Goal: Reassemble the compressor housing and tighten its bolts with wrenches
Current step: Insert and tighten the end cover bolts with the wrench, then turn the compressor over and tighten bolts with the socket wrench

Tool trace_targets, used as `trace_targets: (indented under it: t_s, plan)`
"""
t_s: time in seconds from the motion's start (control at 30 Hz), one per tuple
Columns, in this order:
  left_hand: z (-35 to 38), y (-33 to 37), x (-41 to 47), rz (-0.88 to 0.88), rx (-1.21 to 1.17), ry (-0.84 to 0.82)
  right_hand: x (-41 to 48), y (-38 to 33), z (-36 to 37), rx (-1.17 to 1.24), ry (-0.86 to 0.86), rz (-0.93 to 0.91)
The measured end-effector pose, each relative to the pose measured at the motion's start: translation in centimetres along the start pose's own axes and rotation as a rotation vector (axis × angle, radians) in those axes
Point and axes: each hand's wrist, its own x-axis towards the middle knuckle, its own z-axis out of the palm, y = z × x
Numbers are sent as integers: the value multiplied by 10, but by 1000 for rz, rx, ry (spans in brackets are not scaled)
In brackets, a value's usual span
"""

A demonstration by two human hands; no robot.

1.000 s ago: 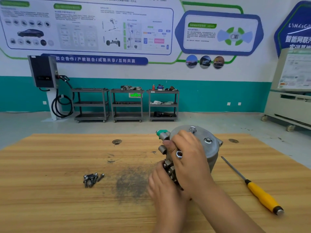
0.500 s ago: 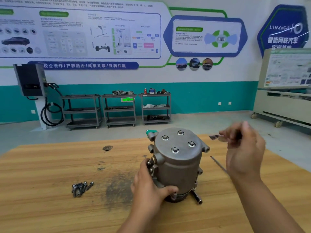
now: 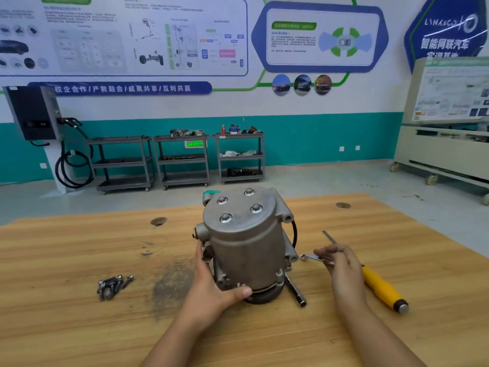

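— Four bolts (image 3: 225,218) on top of the compressor housing (image 3: 246,247). Stands upright mid-surface (image 3: 79,327), long axis vertical?
— Yes. Clasped low on its left flank by the left hand (image 3: 211,290). Just right of the base, not touching: right hand (image 3: 341,268), pinching a small wrench (image 3: 312,257), head aimed at the casing.
— Changed?
— Sits lower than half a second ago, then at cap height; probably needs lifting back toward the bolts.

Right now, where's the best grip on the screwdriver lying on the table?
Take the screwdriver by its thick yellow handle, from above on the right. It lies flat on the table, handle nearest you; the thin shaft is partly hidden by the right hand holding the wrench.
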Motion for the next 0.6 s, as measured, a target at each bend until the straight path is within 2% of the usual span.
trace_targets:
  t_s: [0.33, 0.4, 0.5, 0.6]
  plan:
    - [2, 4, 0, 30, 13, 67, -7, 7, -1, -544, -210, 14]
    - [2, 4, 1, 24, 29, 61, -9, 4, -1, -524, -204, -33]
    - [-1, 3, 1, 8, 55, 46, -19, -9, 2, -337, -236, -221]
    - [-1, 5, 3, -7, 88, 17, -30, -19, 11, -150, -510, -207]
